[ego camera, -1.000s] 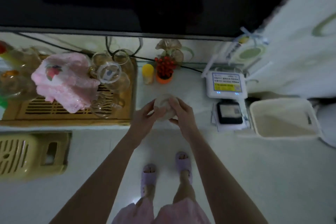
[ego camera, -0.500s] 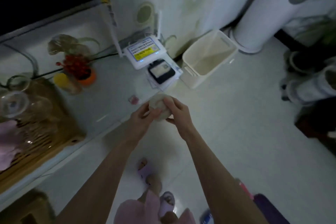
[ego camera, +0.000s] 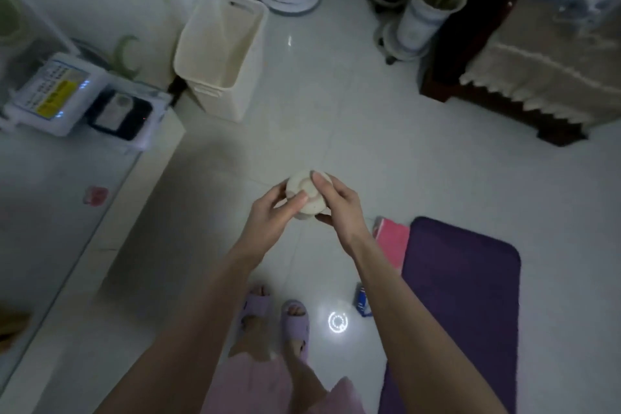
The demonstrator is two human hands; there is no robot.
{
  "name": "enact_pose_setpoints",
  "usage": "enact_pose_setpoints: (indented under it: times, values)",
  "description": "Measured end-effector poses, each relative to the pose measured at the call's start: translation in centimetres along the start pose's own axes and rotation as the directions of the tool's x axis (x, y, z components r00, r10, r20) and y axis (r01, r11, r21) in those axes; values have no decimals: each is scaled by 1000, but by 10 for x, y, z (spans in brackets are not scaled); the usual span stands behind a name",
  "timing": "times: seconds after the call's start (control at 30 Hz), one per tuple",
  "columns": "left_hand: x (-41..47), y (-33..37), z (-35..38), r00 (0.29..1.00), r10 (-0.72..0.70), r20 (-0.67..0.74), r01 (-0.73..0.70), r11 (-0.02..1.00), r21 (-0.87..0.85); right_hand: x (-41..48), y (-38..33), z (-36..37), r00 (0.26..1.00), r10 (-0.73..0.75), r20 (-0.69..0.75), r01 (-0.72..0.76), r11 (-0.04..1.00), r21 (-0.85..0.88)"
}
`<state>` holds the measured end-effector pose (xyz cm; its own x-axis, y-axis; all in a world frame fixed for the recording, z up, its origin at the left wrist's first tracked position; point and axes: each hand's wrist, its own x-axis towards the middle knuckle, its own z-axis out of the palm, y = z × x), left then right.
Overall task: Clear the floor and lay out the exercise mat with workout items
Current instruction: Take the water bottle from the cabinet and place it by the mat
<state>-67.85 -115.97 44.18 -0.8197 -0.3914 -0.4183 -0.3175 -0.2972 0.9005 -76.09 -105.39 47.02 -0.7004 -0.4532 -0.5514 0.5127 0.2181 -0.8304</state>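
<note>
Left hand (ego camera: 268,215) and right hand (ego camera: 339,208) gripped a pale round object (ego camera: 304,190); the purple exercise mat (ego camera: 463,279) lay lengthwise near-to-far, right of the right hand.

Nothing here can actually be read. The white box (ego camera: 57,94) on the counter (ego camera: 50,212) carries a label (ego camera: 50,101) with rows of small dark print above a yellow strip, but the characters are too blurred to make out. A small blue-and-white carton (ego camera: 362,301) on the floor (ego camera: 336,144) has markings, equally illegible.
</note>
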Motion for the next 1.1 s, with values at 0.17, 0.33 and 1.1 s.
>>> enact_pose_setpoints:
  times: [0.17, 0.33, 1.1]
  values:
    - [23, -18, 56, 963, -77, 257, 53, 994, 100, -12, 22, -64, 976, 21, -216, 4, 993, 116]
    - [40, -38, 96, 895, -164, 415, 88, 976, 197, -18, 54, -105, 930, 56, -364, 44, 964, 261]
    - [153, -221, 220, 734, -330, 594, 16, 882, 470, 77, 234, -250, 834, 213, -508, 102, 846, 523]
